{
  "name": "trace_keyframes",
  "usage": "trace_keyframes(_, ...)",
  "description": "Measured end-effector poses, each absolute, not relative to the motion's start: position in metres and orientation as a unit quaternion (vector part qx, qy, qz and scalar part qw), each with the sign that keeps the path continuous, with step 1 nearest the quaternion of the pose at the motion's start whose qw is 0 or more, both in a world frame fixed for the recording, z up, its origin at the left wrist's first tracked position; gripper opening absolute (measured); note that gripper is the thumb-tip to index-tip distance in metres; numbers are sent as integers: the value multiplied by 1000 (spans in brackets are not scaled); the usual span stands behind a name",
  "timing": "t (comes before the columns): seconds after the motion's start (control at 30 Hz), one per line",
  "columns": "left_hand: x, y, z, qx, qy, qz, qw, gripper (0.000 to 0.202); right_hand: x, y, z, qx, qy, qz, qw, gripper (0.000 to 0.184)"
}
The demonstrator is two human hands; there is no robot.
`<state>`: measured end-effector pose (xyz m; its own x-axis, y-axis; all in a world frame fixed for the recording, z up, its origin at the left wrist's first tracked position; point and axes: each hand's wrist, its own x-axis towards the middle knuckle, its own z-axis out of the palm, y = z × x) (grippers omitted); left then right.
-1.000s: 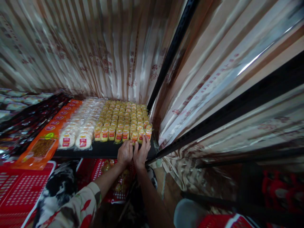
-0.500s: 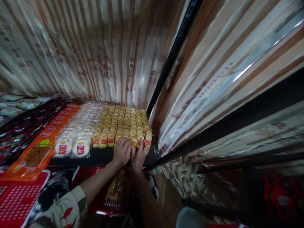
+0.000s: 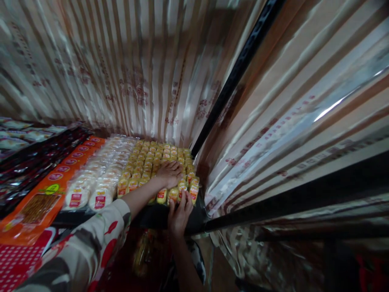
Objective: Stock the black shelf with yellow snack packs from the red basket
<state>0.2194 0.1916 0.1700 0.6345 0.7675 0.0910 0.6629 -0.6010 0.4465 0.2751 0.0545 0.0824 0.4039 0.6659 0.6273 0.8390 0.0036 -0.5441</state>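
Note:
Small yellow wrapped snack cakes with red labels stand in tight rows on the black shelf. My left hand reaches over the front rows and lies flat on the tops of the cakes, its fingers stretched out and pointing right. Below it, my right hand has its fingertips and thumb against the faces of the front cakes near the right end, fingers slightly bent and apart. I see no cake lifted out of the rows. The left palm hides some of the cakes under it.
Left of the cakes are clear-wrapped round white pastries, a long orange packet and dark shiny packets. A black post rises behind the right end. Striped sheeting hangs behind. A red basket sits lower left.
My left hand has moved from the front faces up onto the tops of the cakes and flattened out. The right hand stays at the front right. The view has shifted slightly.

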Motion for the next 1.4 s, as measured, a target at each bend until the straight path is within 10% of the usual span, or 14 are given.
trace_keyframes(0.7,237,207,181,902,401,8,159,61,271,57,83,-699,-544,-131,445,49)
trace_keyframes(1.4,232,190,203,920,361,132,82,46,270,55,82,-703,-546,-119,441,48)
